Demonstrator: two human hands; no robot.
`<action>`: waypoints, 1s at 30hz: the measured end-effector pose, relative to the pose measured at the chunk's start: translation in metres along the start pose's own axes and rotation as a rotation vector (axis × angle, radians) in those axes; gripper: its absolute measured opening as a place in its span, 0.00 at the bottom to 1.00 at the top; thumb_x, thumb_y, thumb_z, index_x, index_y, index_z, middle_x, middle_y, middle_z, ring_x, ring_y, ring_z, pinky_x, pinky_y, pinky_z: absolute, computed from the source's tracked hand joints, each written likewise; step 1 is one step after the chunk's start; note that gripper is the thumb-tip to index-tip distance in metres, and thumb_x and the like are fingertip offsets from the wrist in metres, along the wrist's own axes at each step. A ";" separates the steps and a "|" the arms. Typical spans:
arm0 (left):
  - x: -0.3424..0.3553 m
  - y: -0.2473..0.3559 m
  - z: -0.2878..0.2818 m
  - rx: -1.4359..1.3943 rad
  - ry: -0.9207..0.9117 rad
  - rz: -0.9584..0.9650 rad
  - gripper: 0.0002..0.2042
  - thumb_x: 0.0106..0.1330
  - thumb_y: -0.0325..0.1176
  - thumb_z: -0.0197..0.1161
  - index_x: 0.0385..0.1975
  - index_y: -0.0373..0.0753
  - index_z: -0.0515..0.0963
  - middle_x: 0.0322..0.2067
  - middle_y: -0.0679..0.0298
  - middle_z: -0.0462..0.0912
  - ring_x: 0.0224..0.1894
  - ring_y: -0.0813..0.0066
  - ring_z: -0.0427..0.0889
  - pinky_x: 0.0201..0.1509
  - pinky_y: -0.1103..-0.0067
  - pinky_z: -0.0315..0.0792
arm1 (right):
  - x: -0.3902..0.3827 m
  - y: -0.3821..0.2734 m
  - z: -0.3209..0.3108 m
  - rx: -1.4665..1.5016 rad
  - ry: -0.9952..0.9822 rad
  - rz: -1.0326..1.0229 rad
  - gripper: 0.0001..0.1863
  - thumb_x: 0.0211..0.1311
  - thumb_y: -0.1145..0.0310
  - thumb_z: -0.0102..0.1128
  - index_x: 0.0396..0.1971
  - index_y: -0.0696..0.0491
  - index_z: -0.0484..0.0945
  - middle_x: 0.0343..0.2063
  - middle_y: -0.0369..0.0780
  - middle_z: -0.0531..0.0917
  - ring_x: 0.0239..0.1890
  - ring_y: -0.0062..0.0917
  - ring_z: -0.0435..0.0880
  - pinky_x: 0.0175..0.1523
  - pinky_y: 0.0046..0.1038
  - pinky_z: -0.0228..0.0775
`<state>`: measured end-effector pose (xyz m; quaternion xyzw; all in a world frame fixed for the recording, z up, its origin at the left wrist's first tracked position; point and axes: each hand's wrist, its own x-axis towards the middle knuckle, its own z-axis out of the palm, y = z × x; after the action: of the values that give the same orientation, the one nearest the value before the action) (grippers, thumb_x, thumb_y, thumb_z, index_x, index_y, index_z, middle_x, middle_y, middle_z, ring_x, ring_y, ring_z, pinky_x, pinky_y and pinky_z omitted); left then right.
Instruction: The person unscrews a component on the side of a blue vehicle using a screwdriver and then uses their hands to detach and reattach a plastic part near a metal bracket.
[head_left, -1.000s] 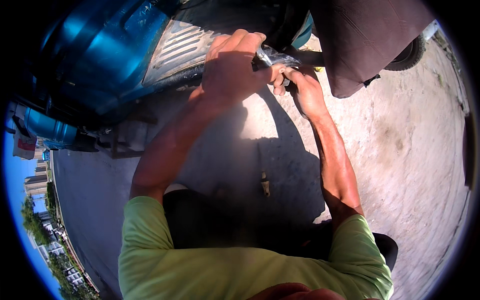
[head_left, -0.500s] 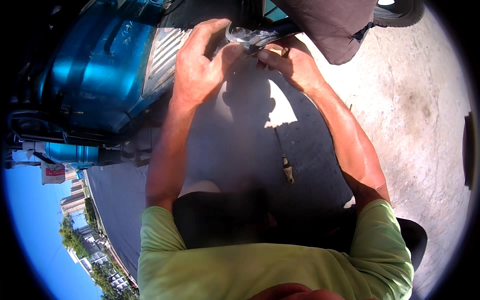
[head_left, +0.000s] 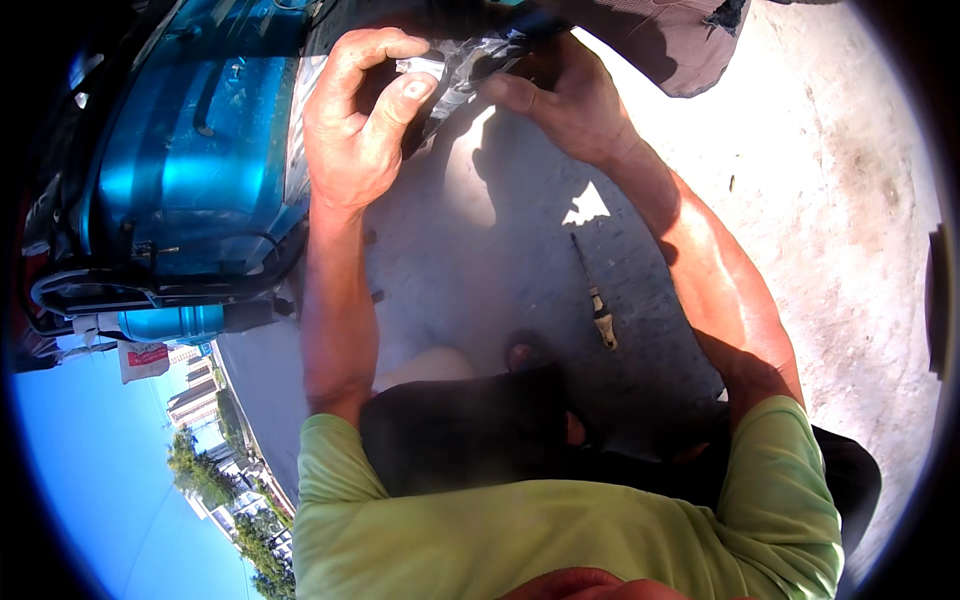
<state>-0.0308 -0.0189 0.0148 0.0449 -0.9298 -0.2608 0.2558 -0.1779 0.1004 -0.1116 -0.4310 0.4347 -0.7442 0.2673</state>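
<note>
Between the thumb and bent fingers of my left hand (head_left: 355, 125) sits a small silvery-white roll (head_left: 422, 66), which looks like clear tape. A shiny see-through strip (head_left: 468, 72) stretches from beside it towards my right hand (head_left: 585, 110). The right thumb lies against the strip's far side; its other fingers curl into shadow by a dark part, so what they grip is hidden. On the shaded ground below, between my forearms, lies a screwdriver (head_left: 602, 318) with a pale, worn handle.
A blue vehicle body (head_left: 190, 150) with a black tube frame (head_left: 150, 285) stands on the left. Brown fabric (head_left: 670, 40) hangs at the top right. Concrete ground (head_left: 830, 200) spreads on the right, sunlit; buildings and trees (head_left: 200, 470) show at lower left.
My hands have moved apart, the left one going left with the roll. The shiny strip now shows spread between them. The whole view has shifted slightly; the screwdriver still lies on the ground.
</note>
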 end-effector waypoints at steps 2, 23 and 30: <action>-0.003 -0.007 -0.004 -0.156 0.033 -0.066 0.11 0.66 0.29 0.68 0.46 0.33 0.80 0.45 0.60 0.82 0.47 0.73 0.81 0.54 0.78 0.75 | -0.001 -0.007 0.006 0.089 0.087 -0.053 0.28 0.59 0.58 0.72 0.54 0.58 0.75 0.38 0.40 0.84 0.38 0.26 0.83 0.44 0.27 0.76; 0.018 -0.014 -0.001 -0.471 0.300 -0.374 0.10 0.78 0.38 0.52 0.46 0.37 0.72 0.34 0.64 0.77 0.37 0.75 0.79 0.45 0.73 0.78 | 0.002 0.006 -0.001 -0.114 -0.013 -0.127 0.12 0.64 0.62 0.67 0.31 0.58 0.85 0.27 0.38 0.84 0.32 0.24 0.83 0.39 0.29 0.76; 0.012 -0.012 0.000 -0.467 0.176 -0.285 0.12 0.73 0.38 0.60 0.46 0.36 0.73 0.37 0.63 0.80 0.37 0.76 0.79 0.44 0.76 0.76 | 0.000 -0.018 0.005 0.200 0.000 0.101 0.12 0.63 0.67 0.68 0.39 0.60 0.82 0.30 0.39 0.85 0.32 0.21 0.83 0.37 0.25 0.77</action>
<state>-0.0423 -0.0316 0.0144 0.1376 -0.8031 -0.4962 0.2998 -0.1738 0.1063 -0.0946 -0.3798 0.3793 -0.7694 0.3462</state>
